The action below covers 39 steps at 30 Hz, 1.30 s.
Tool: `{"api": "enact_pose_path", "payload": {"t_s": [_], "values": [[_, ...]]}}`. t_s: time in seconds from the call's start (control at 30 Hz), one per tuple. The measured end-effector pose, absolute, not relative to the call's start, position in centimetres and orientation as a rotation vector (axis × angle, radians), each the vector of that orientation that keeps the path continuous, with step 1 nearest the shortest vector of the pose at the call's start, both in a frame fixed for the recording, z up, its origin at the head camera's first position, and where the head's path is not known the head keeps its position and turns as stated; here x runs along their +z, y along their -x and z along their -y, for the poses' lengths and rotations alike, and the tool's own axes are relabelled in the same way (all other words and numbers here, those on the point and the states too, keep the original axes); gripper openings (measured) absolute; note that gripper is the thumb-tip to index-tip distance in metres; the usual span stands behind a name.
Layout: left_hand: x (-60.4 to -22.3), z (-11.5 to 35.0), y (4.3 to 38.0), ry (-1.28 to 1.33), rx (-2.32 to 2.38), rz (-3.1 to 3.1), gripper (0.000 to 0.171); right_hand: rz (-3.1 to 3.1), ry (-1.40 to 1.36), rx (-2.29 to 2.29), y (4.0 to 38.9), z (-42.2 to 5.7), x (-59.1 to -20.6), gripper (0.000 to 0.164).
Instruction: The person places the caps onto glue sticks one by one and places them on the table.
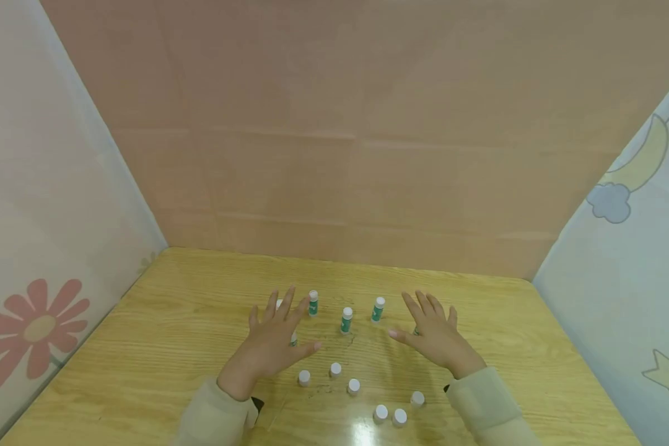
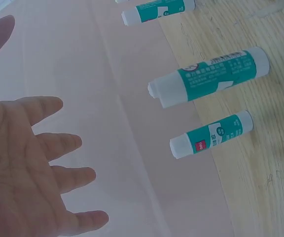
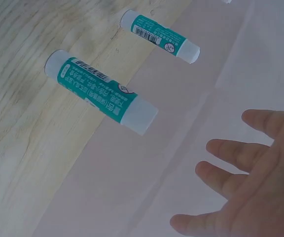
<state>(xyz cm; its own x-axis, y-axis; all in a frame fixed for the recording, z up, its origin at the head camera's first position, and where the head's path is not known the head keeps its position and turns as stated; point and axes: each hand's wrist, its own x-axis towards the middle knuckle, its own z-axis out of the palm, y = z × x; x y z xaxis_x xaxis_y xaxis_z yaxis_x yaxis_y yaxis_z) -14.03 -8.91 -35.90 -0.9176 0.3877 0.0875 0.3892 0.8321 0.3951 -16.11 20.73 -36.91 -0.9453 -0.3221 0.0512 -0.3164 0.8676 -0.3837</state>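
Several glue sticks with green labels stand upright on the wooden table, among them a left one point(image 1: 313, 303), a middle one point(image 1: 347, 321) and a right one point(image 1: 378, 309). My left hand point(image 1: 270, 347) hovers with fingers spread and holds nothing; it partly hides two more sticks. On the other side, my right hand point(image 1: 437, 337) is also spread, empty, and mostly covers another glue stick. The left wrist view shows a nearer glue stick point(image 2: 216, 79) apart from the fingers. A large glue stick point(image 3: 97, 94) stands apart from the hand in the right wrist view.
Several small white caps are scattered nearer to me, including a left cap point(image 1: 304, 378), a middle cap point(image 1: 354, 387) and a right cap point(image 1: 417, 399). A plain cloth backdrop point(image 1: 345, 186) closes the table's far edge point(image 1: 345, 262). Patterned cloth panels flank it.
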Motion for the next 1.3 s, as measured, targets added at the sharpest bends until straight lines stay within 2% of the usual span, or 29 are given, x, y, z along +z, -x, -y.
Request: {"api": "enact_pose_path", "payload": {"t_s": [1.3], "values": [[-37.1,8.9,12.7,0.737,-0.661,2.967,0.076,-3.018,0.406,-0.66,15.8,-22.8,-37.9,0.08]]}}
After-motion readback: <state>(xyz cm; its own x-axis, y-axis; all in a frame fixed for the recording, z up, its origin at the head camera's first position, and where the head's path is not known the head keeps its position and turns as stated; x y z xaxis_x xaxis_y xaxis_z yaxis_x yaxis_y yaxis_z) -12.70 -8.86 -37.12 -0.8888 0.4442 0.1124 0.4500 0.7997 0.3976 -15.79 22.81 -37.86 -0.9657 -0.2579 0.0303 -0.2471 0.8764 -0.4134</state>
